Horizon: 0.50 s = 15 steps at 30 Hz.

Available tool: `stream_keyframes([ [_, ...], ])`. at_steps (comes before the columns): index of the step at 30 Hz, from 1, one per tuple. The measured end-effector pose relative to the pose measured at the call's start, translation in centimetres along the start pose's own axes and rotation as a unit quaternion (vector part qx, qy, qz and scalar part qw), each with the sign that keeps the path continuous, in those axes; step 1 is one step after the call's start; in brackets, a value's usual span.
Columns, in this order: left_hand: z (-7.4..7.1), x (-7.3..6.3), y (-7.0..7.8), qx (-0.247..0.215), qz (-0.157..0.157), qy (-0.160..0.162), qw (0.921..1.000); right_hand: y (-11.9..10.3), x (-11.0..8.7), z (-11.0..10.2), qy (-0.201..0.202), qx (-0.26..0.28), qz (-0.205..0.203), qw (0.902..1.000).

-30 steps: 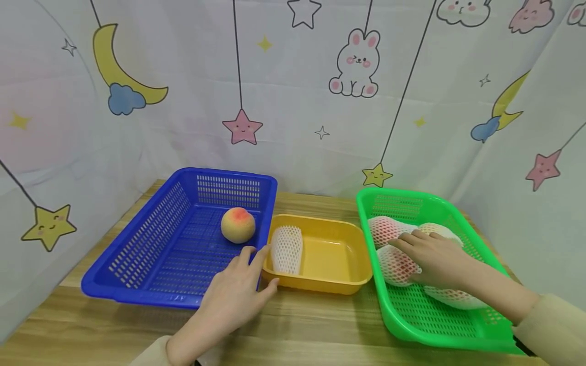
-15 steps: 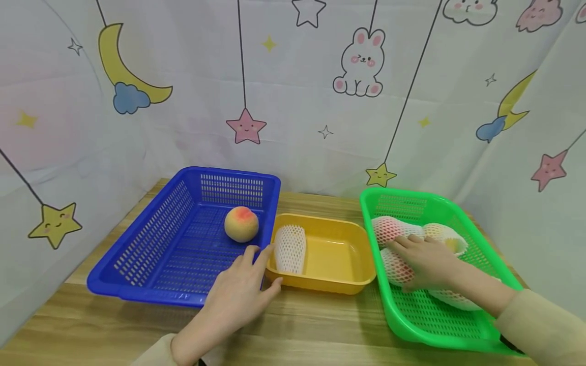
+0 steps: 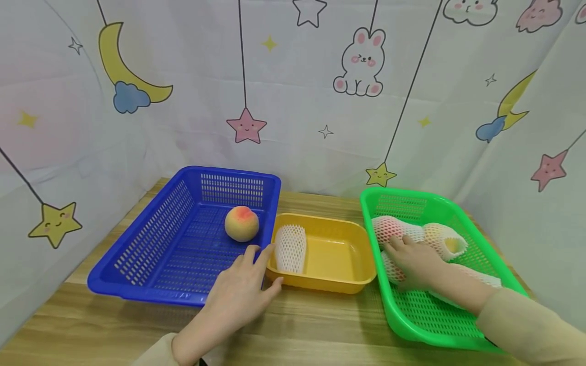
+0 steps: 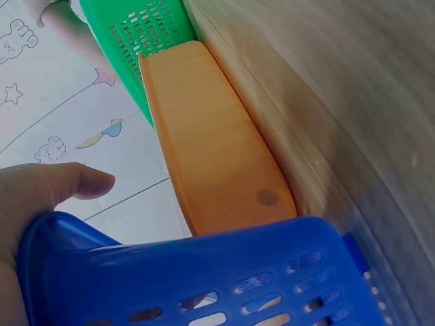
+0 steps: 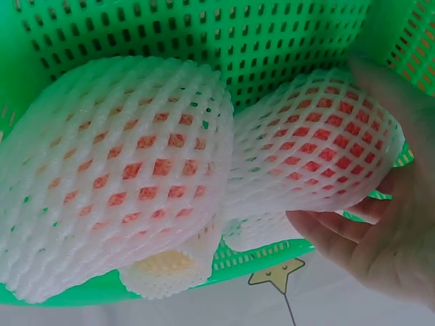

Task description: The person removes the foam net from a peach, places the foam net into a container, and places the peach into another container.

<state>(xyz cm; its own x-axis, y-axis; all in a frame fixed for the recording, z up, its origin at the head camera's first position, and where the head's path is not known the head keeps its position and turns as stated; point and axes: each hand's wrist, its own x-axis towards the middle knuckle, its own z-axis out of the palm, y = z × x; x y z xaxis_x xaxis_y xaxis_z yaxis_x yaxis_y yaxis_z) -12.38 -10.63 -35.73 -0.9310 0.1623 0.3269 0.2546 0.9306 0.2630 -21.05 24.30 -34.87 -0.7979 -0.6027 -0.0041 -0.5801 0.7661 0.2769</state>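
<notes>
My right hand (image 3: 420,265) is inside the green basket (image 3: 403,325). Its thumb and fingers curl round a reddish peach in a white foam net (image 5: 326,146); in the head view the hand partly covers it. Close by lie other fruits in foam nets, one reddish (image 3: 387,227), one yellowish (image 3: 441,239) and another near the wrist (image 3: 473,279). My left hand (image 3: 238,290) rests over the right rim of the blue basket (image 3: 146,294), fingers loosely bent and thumb held off. Inside that basket sits a bare peach (image 3: 241,224).
Between the two baskets stands a yellow tray (image 3: 320,283) with a loose white foam net (image 3: 290,249) at its left end. All stand on a wooden table (image 3: 316,325). A white cloth printed with cartoons (image 3: 297,157) hangs behind.
My right hand has shifted left and closed further round the front netted peach, uncovering the yellowish fruit and the one by the wrist. My left hand stays on the blue basket.
</notes>
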Motion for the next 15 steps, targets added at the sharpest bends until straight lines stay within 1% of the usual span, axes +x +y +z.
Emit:
stream_keyframes([
  [7, 0.02, 0.04, -0.03, 0.0, -0.004, -0.004, 1.0, -0.56, 0.41, 0.68, 0.018, -0.021, 0.016, 0.9995],
  [12, 0.02, 0.02, -0.02, 0.0, -0.003, -0.003, 1.0, -0.25, 0.28, 0.68, 0.037, -0.011, 0.01, 0.9992],
  [15, 0.0, -0.03, -0.06, 0.0, -0.002, -0.001, 1.0, 0.13, 0.05, 0.63, 0.04, -0.001, -0.007, 0.9992],
])
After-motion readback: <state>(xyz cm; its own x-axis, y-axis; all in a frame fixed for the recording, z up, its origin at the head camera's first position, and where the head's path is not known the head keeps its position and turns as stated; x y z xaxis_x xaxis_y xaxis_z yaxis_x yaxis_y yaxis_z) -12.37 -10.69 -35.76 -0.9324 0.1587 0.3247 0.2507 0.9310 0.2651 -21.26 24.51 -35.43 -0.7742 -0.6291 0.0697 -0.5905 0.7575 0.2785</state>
